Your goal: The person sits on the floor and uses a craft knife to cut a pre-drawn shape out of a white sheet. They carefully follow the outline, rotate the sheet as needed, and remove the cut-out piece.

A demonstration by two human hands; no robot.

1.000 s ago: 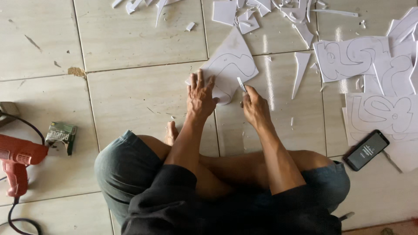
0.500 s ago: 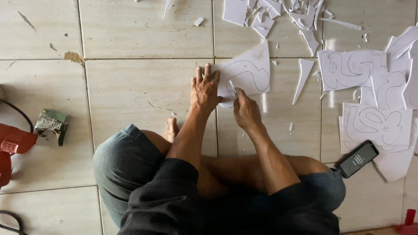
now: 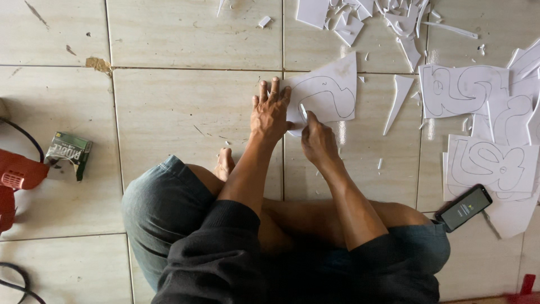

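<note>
White foam-board sheet with a black outlined shape (image 3: pixel 329 93) lies flat on the beige tiled floor (image 3: pixel 185 118), directly ahead of the seated person's crossed legs. Its outline is roughly triangular, the long axis running from the lower left edge near the hands up to a pointed corner at upper right, away from the person.

Left hand (image 3: pixel 270 110) lies palm down, fingers extended forward and slightly spread, pressing on the sheet's left edge; the forearm reaches straight out from the body. Right hand (image 3: pixel 316 138) is closed around a slim cutting tool (image 3: pixel 304 111), its tip resting on the sheet's lower left part; the wrist is bent and the forearm angles in from the right.

Right of the knee, a black mobile phone (image 3: pixel 465 207) rests on the floor, touching further white outlined sheets (image 3: pixel 495 163) stacked along the right side. At far left sit a small green carton (image 3: pixel 68 152) and a red power tool (image 3: pixel 17 174). Beyond the worked sheet, white offcuts (image 3: pixel 365 17) are scattered.
</note>
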